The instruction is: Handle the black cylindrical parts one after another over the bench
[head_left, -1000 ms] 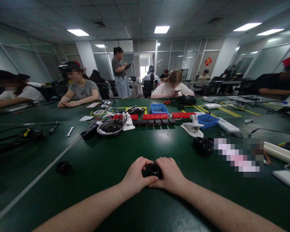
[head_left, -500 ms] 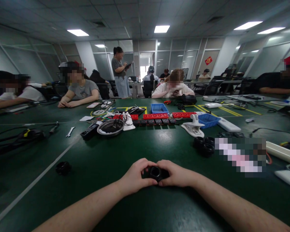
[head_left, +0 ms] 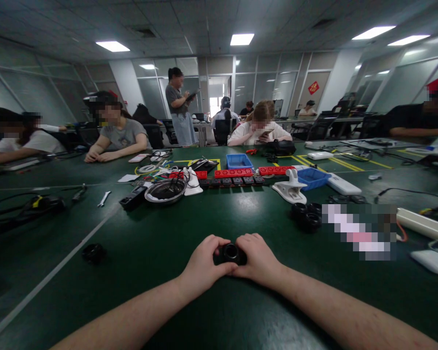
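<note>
Between my two hands is a black ring-shaped part (head_left: 230,252) with a round opening facing up towards me. My left hand (head_left: 206,258) curls around its left side, thumb along the near edge and fingers on the far edge. On the opposite side, my right hand (head_left: 260,256) wraps it, its fingertips partly hidden. Both hands are low over the green table, the thumbs meeting in front of the part. A similar black part (head_left: 94,253) lies alone to the left. Several more black round parts (head_left: 309,218) sit clustered to the right.
Beyond my hands lie a metal bowl (head_left: 165,198) with cables, red socket strips (head_left: 234,173), a white clamp stand (head_left: 291,189) and blue trays (head_left: 240,161) (head_left: 312,181). A wrench (head_left: 104,198) rests at left. People sit around the table; one person stands behind.
My right hand has shifted its grip, its fingers now reaching further over the far side of the part. The part has moved slightly away from me and left in view.
</note>
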### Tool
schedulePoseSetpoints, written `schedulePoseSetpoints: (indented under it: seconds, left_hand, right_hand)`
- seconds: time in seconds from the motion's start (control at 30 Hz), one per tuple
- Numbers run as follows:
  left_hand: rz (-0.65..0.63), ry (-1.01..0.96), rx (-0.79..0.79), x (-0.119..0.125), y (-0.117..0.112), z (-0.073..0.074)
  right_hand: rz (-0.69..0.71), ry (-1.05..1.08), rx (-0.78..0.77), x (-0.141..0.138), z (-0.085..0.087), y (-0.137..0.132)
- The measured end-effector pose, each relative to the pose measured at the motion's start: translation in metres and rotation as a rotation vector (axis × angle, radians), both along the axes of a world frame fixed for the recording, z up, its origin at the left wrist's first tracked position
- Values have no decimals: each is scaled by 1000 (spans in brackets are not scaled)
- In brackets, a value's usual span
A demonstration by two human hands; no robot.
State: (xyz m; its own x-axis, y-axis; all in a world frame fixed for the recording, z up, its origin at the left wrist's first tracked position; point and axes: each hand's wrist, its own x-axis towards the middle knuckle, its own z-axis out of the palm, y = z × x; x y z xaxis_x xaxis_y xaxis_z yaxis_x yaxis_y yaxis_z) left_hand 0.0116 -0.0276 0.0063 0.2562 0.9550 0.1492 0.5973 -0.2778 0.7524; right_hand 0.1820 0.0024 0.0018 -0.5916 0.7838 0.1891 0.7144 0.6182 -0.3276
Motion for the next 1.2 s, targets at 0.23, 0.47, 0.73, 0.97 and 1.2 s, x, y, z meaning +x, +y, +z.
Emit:
schedulePoseSetpoints:
  seconds: [0.23,0.47,0.73,0.97,1.2]
  left_hand:
    - [15,-10,22,0,2,-1]
    - [-195,-29,10,-9,9,3]
    - [-250,1,-21,-13,12,0]
    - [-254,-40,-30,-12,12,2]
    - [-132,-40,-42,-6,5,1]
  right_hand:
    - [-9,20,-22,-2,-1,-3]
    - [190,135,-257,10,9,5]
    - [304,115,-325,16,13,14]
    - [322,145,-351,18,8,18]
    - [113,176,-361,10,1,12]
